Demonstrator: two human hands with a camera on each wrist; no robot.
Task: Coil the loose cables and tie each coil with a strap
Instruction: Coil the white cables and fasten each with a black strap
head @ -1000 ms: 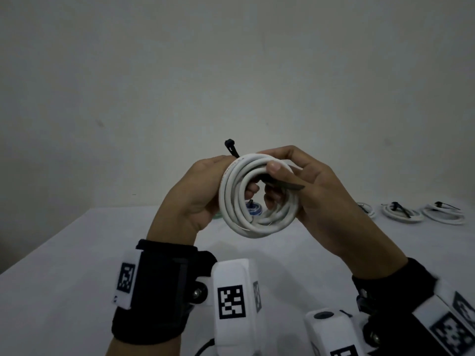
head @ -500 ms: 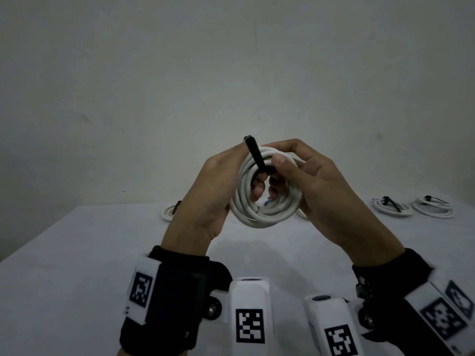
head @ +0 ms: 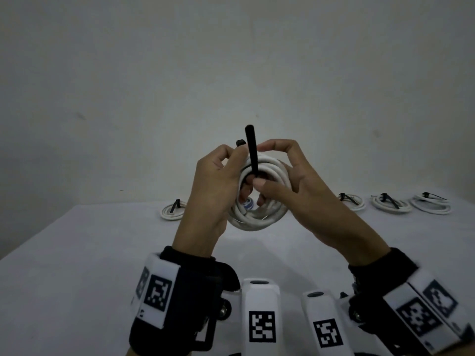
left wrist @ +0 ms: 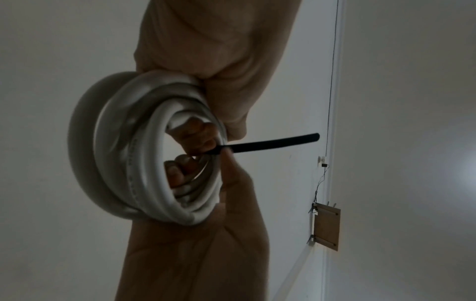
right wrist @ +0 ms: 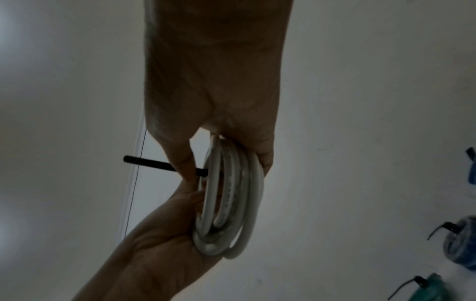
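Note:
A white cable coil (head: 257, 217) is held upright in the air above the table. My left hand (head: 221, 176) grips its left side, fingers through the middle. A black strap (head: 250, 152) stands straight up in front of the coil, and its head (head: 240, 143) pokes out by my left index finger. My right hand (head: 277, 176) pinches the strap low down with the thumb, its other fingers curled over the coil's top and right side. In the left wrist view the strap (left wrist: 270, 142) sticks out sideways from the coil (left wrist: 144, 154). The right wrist view shows the same strap (right wrist: 149, 160) and coil (right wrist: 231, 199).
On the white table (head: 77, 253), one tied white coil (head: 172, 210) lies at the back left, and three more lie at the back right (head: 352, 201), (head: 389, 204), (head: 431, 205). Blue (right wrist: 461, 246) and green (right wrist: 432, 291) coils with black straps show in the right wrist view. A plain wall stands behind the table.
The strap's free end swung from lying rightward across the coil to standing upright. My right thumb slid down to the strap's base. Both hands kept hold of the coil.

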